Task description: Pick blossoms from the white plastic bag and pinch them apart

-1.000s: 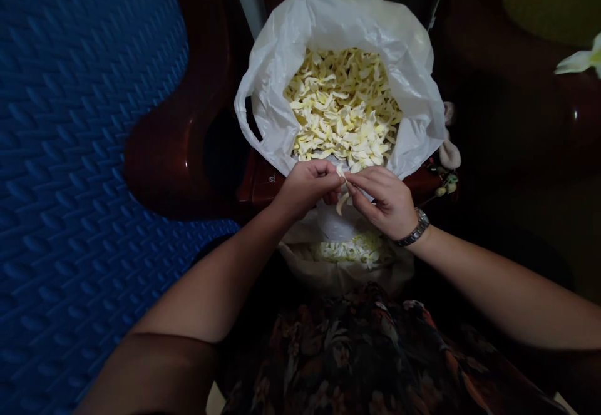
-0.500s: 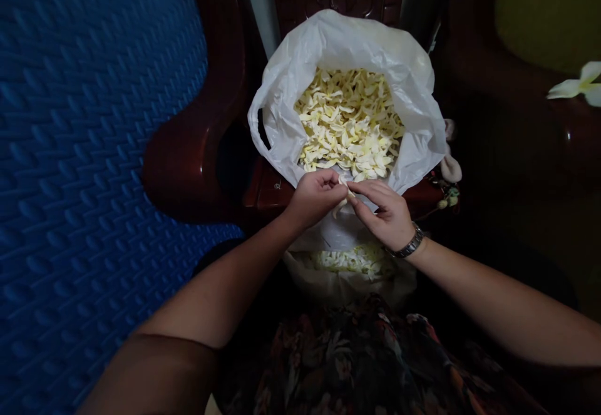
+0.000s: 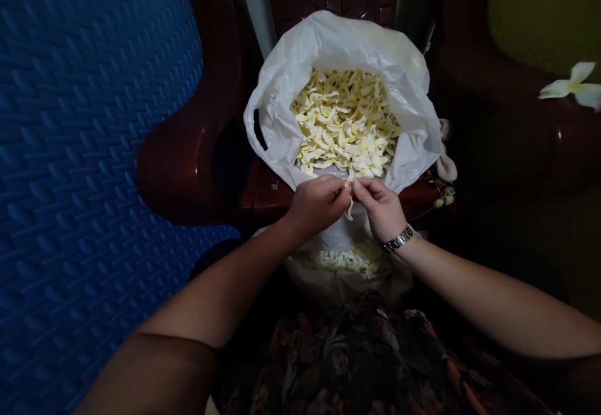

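Note:
My left hand (image 3: pixel 322 202) is closed in a pinch on a pale cream flower (image 3: pixel 349 205), whose thin petals hang below the fingertips. From the other side my right hand (image 3: pixel 379 205), with a metal watch (image 3: pixel 398 240) at the wrist, pinches the same flower between thumb and forefinger. Just beyond the hands a white plastic bag (image 3: pixel 282 111) lies wide open, holding many whitish-yellow flowers (image 3: pixel 345 121). Below the hands, partly covered by them and by plastic, a second bag (image 3: pixel 347 283) holds white-green pieces (image 3: pixel 350 260).
The upper bag rests on a dark red carved wooden seat (image 3: pixel 267 189). A curved wooden armrest (image 3: pixel 173 164) is at the left, beside a blue textured mat (image 3: pixel 84 171). A single white flower (image 3: pixel 570 86) lies far right. Small plush trinkets (image 3: pixel 446 168) hang beside the bag.
Both hands have turned inward around the flower, and my right fingers have gone from extended to a tight pinch. The whole view has shifted slightly.

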A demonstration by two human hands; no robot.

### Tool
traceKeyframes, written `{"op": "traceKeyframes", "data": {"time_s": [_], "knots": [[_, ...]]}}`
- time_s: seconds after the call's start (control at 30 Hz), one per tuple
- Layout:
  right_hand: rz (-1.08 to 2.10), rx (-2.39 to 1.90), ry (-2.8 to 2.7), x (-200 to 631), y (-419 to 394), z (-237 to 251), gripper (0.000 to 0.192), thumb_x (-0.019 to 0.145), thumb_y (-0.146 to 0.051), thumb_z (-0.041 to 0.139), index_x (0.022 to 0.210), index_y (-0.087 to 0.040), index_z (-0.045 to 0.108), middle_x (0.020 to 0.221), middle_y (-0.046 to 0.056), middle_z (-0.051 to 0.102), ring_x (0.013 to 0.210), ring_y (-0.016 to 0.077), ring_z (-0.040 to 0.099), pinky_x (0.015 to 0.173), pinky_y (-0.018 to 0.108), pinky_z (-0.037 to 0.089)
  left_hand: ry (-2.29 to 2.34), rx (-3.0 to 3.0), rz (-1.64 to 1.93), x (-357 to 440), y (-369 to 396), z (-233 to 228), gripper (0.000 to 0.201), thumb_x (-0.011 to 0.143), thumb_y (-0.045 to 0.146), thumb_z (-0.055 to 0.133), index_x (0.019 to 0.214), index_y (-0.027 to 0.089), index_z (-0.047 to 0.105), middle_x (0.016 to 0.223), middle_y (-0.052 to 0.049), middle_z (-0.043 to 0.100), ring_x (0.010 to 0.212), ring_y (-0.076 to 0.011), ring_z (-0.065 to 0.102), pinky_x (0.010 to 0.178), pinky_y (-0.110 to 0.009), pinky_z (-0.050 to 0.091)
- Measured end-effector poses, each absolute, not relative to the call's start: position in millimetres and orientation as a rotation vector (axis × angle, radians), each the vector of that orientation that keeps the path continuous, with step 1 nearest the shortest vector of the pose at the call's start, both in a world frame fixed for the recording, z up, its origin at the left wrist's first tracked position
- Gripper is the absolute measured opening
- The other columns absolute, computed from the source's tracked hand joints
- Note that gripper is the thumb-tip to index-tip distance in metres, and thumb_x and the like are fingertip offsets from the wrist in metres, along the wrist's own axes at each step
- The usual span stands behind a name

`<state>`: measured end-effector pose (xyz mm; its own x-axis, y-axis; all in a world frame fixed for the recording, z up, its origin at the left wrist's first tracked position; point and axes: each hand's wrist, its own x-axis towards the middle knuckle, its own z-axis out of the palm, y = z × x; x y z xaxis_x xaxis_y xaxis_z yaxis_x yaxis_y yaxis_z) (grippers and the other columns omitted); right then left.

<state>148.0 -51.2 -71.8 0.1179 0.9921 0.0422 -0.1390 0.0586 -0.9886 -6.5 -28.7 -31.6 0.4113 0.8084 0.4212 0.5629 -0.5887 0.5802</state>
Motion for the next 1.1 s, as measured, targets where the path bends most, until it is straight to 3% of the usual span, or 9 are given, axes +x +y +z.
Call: {"op": "traceKeyframes", "data": {"time_s": [0.17,0.3,0.4,0.5,0.63,0.7,0.9,1.1], "knots": [[1.117,-1.223,-1.002,161.2,-37.2,-75.8,0.046,0.081,-0.068,0.066,0.082,-0.023,0.064,0.072,-0.001,0.066,0.061,0.0144,0.055,0.063,0.029,0.049,1.146,2.161,1.206,-7.4,-28.5,-25.4,0.028,0.085,0.024,0.058,0.059,0.018,0.051,0.056,0.002,0.050,0.056,-0.0107,0.045,0.056,-0.025,0.035],[0.963,-1.251,-1.043,183.3,-24.7,-61.2,0.051,0.079,-0.074,0.064,0.079,-0.024,0.059,0.076,0.001,0.067,0.064,0.0146,0.055,0.066,0.029,0.048,1.231,1.875,1.378,-16.6,-21.8,-12.6,0.024,0.079,0.023,0.062,0.058,0.018,0.049,0.055,0.004,0.045,0.052,-0.0088,0.040,0.051,-0.022,0.032],[1.127,-1.223,-1.450,191.8,-30.1,-49.4,0.047,0.082,-0.068,0.067,0.080,-0.021,0.066,0.078,0.003,0.070,0.069,0.0163,0.060,0.071,0.030,0.049,1.254,1.657,1.376,-25.2,-13.4,-8.8,0.022,0.076,0.024,0.063,0.060,0.019,0.050,0.052,0.005,0.042,0.049,-0.0082,0.038,0.047,-0.021,0.028],[1.190,-1.201,-1.983,189.7,-44.8,-53.7,0.039,0.092,-0.055,0.059,0.081,-0.019,0.071,0.077,0.006,0.073,0.071,0.0191,0.063,0.070,0.032,0.049,1.268,1.518,1.310,-31.0,-7.0,-11.9,0.020,0.076,0.022,0.062,0.060,0.019,0.050,0.050,0.005,0.044,0.047,-0.0086,0.040,0.046,-0.021,0.028],[1.098,-1.212,-2.366,183.1,-58.8,-70.3,0.023,0.088,-0.034,0.066,0.098,-0.017,0.077,0.096,0.013,0.078,0.087,0.0259,0.070,0.081,0.038,0.052,1.253,1.517,1.198,-32.6,-6.6,-18.1,0.023,0.075,0.021,0.064,0.059,0.019,0.048,0.050,0.005,0.046,0.048,-0.0081,0.042,0.046,-0.020,0.028],[1.060,-1.257,-2.219,181.7,-60.1,-69.6,0.025,0.088,-0.034,0.067,0.104,-0.018,0.077,0.101,0.013,0.079,0.090,0.0256,0.071,0.081,0.037,0.054,1.233,1.535,1.135,-31.6,-8.6,-19.5,0.023,0.075,0.022,0.065,0.059,0.018,0.048,0.051,0.005,0.046,0.048,-0.0072,0.041,0.045,-0.020,0.028],[0.777,-1.179,-1.551,174.9,-58.0,-41.2,0.028,0.087,-0.048,0.071,0.095,-0.021,0.076,0.097,0.007,0.076,0.089,0.0205,0.069,0.085,0.036,0.057,1.024,1.455,0.748,-21.5,-17.2,-19.8,0.022,0.082,0.030,0.067,0.067,0.017,0.057,0.053,0.003,0.056,0.048,-0.0077,0.049,0.049,-0.020,0.039],[0.974,-1.131,-1.330,164.3,-61.0,-47.5,0.031,0.081,-0.052,0.077,0.094,-0.024,0.078,0.097,0.005,0.078,0.090,0.0209,0.071,0.087,0.038,0.058,0.890,1.430,0.683,-12.0,-25.8,-20.2,0.015,0.084,0.028,0.066,0.076,0.016,0.063,0.060,0.001,0.061,0.054,-0.0078,0.056,0.051,-0.019,0.042]]}}
